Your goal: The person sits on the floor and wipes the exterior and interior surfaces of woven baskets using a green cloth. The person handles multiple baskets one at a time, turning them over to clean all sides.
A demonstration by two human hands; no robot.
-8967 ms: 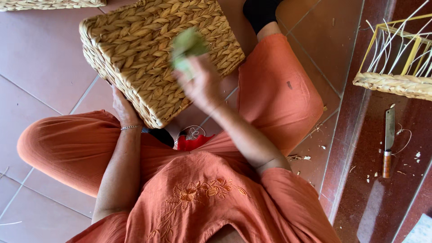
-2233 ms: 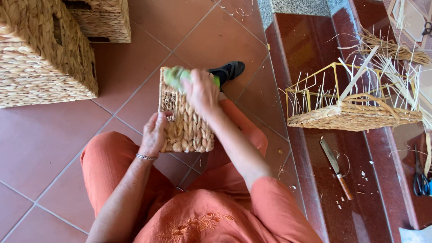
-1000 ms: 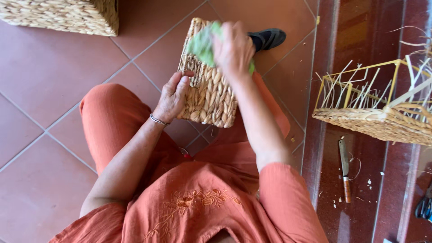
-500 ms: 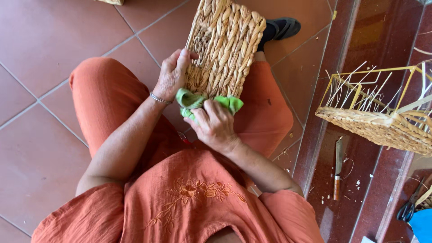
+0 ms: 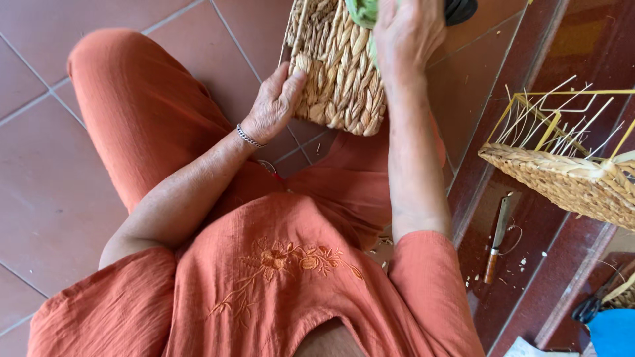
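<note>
The woven basket [image 5: 338, 66] stands over the lap, light and stiff, best gripped by its edges. Left hand [image 5: 274, 102] clasps its near edge; right hand [image 5: 407, 33] presses a green cloth [image 5: 362, 10] against the basket's top.

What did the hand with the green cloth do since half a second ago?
The right hand slid the green cloth from the woven basket's near edge up to its far end. The left hand stays gripping the basket's side; the knife still lies on the step.
</note>
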